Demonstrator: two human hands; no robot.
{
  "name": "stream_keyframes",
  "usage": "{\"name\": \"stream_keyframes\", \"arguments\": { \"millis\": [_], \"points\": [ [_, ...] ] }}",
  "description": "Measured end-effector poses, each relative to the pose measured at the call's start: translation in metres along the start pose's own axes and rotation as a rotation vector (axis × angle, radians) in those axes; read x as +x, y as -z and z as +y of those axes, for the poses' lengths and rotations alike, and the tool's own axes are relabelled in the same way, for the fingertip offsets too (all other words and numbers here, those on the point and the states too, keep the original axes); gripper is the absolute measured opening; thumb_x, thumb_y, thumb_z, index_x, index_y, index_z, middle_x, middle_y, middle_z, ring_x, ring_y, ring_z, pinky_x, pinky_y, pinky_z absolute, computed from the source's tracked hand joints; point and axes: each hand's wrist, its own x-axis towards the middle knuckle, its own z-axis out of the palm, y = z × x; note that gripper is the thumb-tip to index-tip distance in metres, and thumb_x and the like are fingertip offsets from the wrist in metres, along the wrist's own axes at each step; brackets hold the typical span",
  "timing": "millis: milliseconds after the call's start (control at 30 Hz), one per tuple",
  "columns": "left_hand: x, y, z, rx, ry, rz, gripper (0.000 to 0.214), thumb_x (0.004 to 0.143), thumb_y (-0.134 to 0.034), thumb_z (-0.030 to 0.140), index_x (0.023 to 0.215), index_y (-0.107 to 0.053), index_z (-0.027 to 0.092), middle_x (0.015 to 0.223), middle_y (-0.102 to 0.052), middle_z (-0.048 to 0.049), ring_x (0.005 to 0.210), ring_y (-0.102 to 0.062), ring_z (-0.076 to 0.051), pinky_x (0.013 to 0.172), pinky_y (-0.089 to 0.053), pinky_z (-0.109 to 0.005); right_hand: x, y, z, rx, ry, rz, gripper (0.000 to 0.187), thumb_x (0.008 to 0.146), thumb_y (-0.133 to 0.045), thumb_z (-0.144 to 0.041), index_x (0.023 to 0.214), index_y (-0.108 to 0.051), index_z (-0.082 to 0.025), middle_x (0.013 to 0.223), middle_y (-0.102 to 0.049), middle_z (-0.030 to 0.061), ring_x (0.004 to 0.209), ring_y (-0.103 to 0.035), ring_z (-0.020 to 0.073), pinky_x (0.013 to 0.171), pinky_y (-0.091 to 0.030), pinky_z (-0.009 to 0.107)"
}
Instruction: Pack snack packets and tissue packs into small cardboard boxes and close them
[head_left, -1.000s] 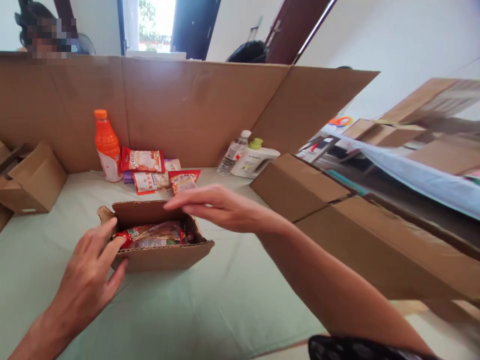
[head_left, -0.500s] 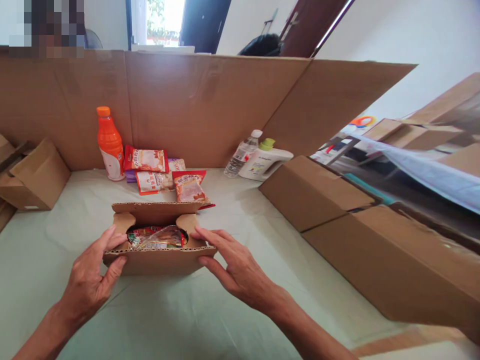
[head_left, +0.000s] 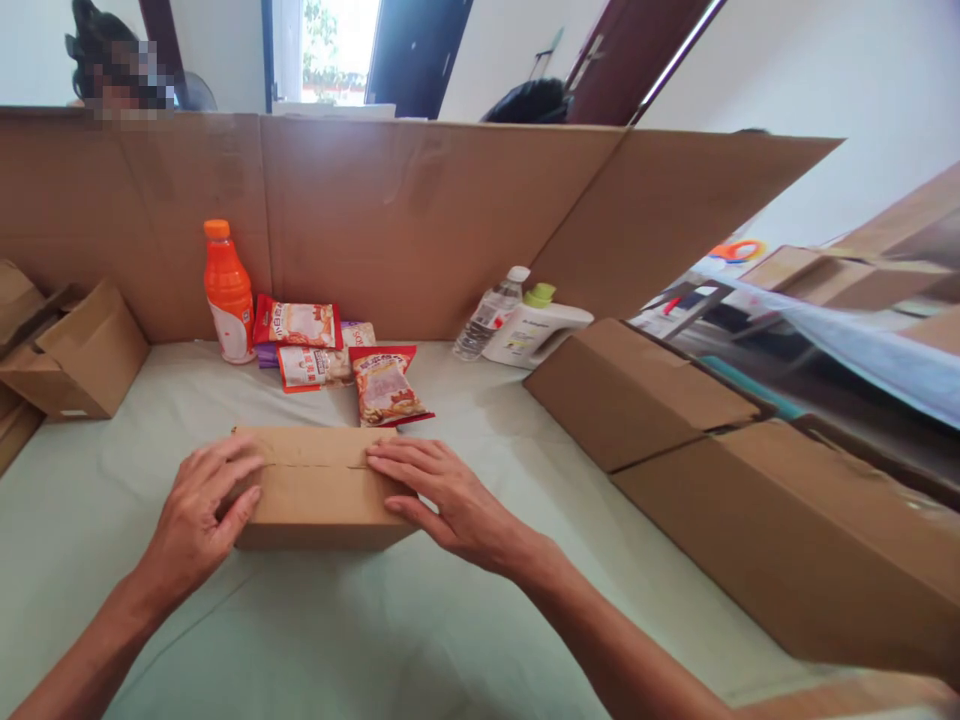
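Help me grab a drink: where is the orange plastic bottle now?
In the head view, the orange plastic bottle stands upright at the far left, against the brown cardboard wall, just left of the red snack packets.

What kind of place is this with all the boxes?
Probably a small packing table in a room: a closed brown cardboard box lies on the pale green cloth, red snack packets lie behind it, and more plain cardboard boxes stand around.

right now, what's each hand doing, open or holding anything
Left hand: open, fingers laid over the left end of the small cardboard box.
Right hand: open, flat on the box's closed top, grasping nothing.
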Motion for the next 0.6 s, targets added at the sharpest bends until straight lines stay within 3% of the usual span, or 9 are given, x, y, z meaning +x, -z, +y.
{"name": "stream_keyframes", "arguments": {
  "millis": [67,167,233,433,600],
  "points": [
    [-0.003,0.004,-0.007,-0.065,-0.052,-0.074,0.03,0.098,-0.052,0.02,0.127,-0.06,0.026,0.127,-0.069,-0.0062,0.128,-0.058,-0.023,0.108,-0.051,-0.041,-0.01,-0.004,-0.002,-0.012,0.015,-0.032,0.053,0.106,-0.041,-0.04,0.157,-0.035,-0.027,0.147,-0.057,0.0114,0.14,-0.048,0.0268,0.111,-0.042,0.049],
    [-0.008,0.017,-0.013,-0.136,-0.033,-0.193,0.045,0.098,-0.052,0.025,0.143,-0.048,0.025,0.141,-0.062,-0.009,0.137,-0.053,-0.024,0.11,-0.051,-0.042,-0.022,-0.008,-0.001,-0.034,0.023,-0.068,0.075,0.101,-0.04,-0.061,0.162,-0.023,-0.02,0.157,-0.044,0.0174,0.15,-0.034,0.0302,0.117,-0.034,0.053],
    [-0.011,0.024,-0.016,-0.163,-0.041,-0.251,0.051,0.098,-0.053,0.027,0.148,-0.042,0.026,0.149,-0.054,-0.0108,0.142,-0.049,-0.026,0.112,-0.049,-0.045,-0.026,-0.011,0.005,-0.071,0.043,-0.073,0.083,0.097,-0.043,-0.067,0.162,-0.022,-0.021,0.16,-0.039,0.0185,0.151,-0.029,0.0321,0.119,-0.03,0.056],
    [-0.018,0.023,-0.022,-0.063,-0.17,-0.243,0.046,0.097,-0.054,0.022,0.142,-0.051,0.028,0.153,-0.051,-0.0104,0.144,-0.045,-0.028,0.111,-0.05,-0.046,-0.02,-0.017,0.027,-0.062,0.047,-0.062,0.064,0.095,-0.06,-0.052,0.151,-0.046,-0.024,0.163,-0.033,0.0172,0.155,-0.019,0.0334,0.117,-0.032,0.06],
    [-0.027,0.022,-0.023,0.11,-0.126,-0.203,0.051,0.096,-0.053,0.021,0.146,-0.05,0.032,0.147,-0.056,-0.0103,0.125,-0.06,-0.029,0.099,-0.056,-0.047,-0.01,-0.017,0.029,0.022,0.03,-0.102,0.062,0.095,-0.064,-0.04,0.15,-0.047,-0.02,0.163,-0.031,0.0194,0.155,-0.017,0.0311,0.119,-0.033,0.058]
  ]
}}
